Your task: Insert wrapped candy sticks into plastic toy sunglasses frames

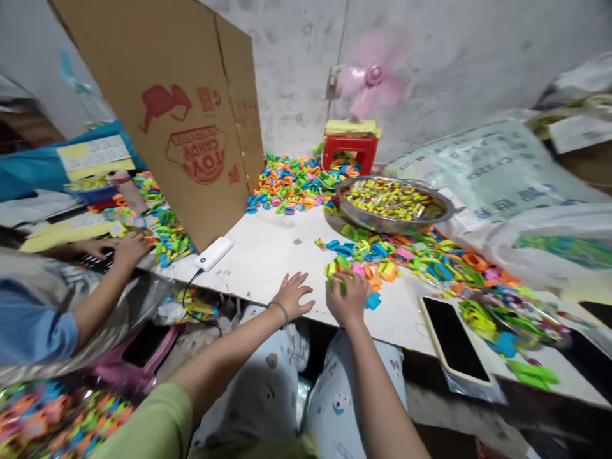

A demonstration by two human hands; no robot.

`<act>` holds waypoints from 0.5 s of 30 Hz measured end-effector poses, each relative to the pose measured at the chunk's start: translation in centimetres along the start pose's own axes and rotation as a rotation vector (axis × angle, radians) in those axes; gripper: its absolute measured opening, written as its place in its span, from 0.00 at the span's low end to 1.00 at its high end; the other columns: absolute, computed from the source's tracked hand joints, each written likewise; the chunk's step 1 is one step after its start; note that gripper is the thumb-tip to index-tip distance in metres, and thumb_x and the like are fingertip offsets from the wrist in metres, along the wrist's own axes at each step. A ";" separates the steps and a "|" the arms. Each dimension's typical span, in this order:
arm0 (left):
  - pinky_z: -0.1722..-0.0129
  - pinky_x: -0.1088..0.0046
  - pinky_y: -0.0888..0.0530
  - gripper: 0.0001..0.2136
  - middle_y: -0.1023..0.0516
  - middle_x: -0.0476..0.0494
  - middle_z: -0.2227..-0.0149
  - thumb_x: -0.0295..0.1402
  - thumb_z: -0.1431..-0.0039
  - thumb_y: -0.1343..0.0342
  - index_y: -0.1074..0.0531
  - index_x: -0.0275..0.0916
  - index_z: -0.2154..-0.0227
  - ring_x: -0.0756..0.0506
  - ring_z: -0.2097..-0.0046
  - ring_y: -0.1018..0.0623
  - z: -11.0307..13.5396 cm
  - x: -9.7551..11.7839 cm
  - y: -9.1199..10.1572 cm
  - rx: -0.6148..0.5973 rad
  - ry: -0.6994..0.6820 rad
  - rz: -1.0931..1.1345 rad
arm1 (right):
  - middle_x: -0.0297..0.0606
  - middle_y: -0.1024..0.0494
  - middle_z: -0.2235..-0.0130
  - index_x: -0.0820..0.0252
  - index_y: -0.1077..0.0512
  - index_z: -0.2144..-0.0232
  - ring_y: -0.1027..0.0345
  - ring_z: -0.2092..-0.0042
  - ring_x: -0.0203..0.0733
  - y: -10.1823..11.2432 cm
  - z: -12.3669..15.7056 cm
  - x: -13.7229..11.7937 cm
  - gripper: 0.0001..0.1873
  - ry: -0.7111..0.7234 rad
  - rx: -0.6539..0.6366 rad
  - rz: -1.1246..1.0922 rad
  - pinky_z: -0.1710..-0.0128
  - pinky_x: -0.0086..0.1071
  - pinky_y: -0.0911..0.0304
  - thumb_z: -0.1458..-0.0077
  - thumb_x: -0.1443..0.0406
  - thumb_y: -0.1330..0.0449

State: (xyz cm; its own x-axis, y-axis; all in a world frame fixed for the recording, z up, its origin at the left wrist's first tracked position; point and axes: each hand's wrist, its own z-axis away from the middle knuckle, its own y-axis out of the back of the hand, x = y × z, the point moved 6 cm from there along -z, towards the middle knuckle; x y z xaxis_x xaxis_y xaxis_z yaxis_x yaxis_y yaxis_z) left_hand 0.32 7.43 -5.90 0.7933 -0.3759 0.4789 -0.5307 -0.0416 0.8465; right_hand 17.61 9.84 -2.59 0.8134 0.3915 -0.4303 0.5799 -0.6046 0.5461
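Note:
My left hand point(292, 297) hovers at the front edge of the white table, fingers spread, with nothing in it. To its right, my right hand point(350, 298) is at the near edge of a heap of small coloured plastic pieces point(382, 255). Its fingers are curled down, with a bit of green showing between them; what they hold, if anything, is mostly hidden. A blue piece point(373, 301) lies just beside that hand. Behind the heap stands a round metal pan point(401, 224) full of small yellow pieces in clear wrap point(389, 196).
A tall cardboard box point(191, 83) stands left, near a white power bank point(214, 254) with a cable. A phone point(454, 341) lies at the right front edge. A pink fan point(373, 75) spins above a red stool point(351, 150). A co-worker's hands point(127, 250) are at far left.

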 end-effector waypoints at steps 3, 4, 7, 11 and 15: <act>0.32 0.47 0.51 0.14 0.35 0.38 0.35 0.40 0.43 0.40 0.23 0.41 0.55 0.36 0.32 0.41 0.1 -0.1 0.2 0.007 0.020 0.006 | 0.44 0.24 0.57 0.58 0.24 0.66 0.37 0.51 0.52 -0.3 0.1 0.2 0.12 0.026 -0.012 -0.013 0.47 0.49 0.47 0.40 0.61 0.47; 0.32 0.47 0.52 0.14 0.34 0.38 0.36 0.40 0.43 0.40 0.23 0.41 0.56 0.36 0.32 0.41 0.0 -0.1 0.2 0.009 0.026 0.008 | 0.44 0.24 0.58 0.58 0.24 0.66 0.37 0.52 0.52 -0.4 0.1 0.2 0.12 0.034 -0.016 -0.017 0.48 0.48 0.47 0.40 0.61 0.47; 0.31 0.49 0.53 0.12 0.32 0.39 0.37 0.40 0.41 0.41 0.23 0.40 0.57 0.38 0.33 0.39 -0.1 0.4 0.2 0.015 0.035 0.013 | 0.44 0.24 0.60 0.58 0.24 0.68 0.36 0.54 0.51 -0.5 0.1 0.4 0.12 0.043 -0.005 -0.018 0.49 0.47 0.46 0.41 0.61 0.46; 0.32 0.47 0.49 0.13 0.30 0.39 0.39 0.39 0.41 0.41 0.23 0.41 0.56 0.38 0.34 0.36 2.4 1.9 2.2 0.060 0.045 0.004 | 0.44 0.23 0.60 0.59 0.24 0.67 0.35 0.55 0.52 -0.1 0.1 -0.4 0.11 0.147 0.019 0.018 0.51 0.46 0.46 0.40 0.62 0.45; 0.34 0.44 0.44 0.15 0.32 0.40 0.37 0.33 0.38 0.48 0.27 0.45 0.49 0.38 0.35 0.35 12.4 0.5 8.7 0.238 0.080 -0.147 | 0.42 0.23 0.61 0.58 0.24 0.67 0.35 0.56 0.51 0.1 0.3 -1.5 0.11 0.292 -0.013 0.001 0.51 0.45 0.47 0.39 0.62 0.46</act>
State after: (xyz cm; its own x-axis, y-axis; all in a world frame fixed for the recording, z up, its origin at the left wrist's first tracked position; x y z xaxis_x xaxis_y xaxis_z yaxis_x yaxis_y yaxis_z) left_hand -7.64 -4.61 -1.19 0.8827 -0.2764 0.3801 -0.4563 -0.3102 0.8340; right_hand 16.40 9.04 -2.10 0.7917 0.5753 -0.2053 0.5780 -0.5968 0.5565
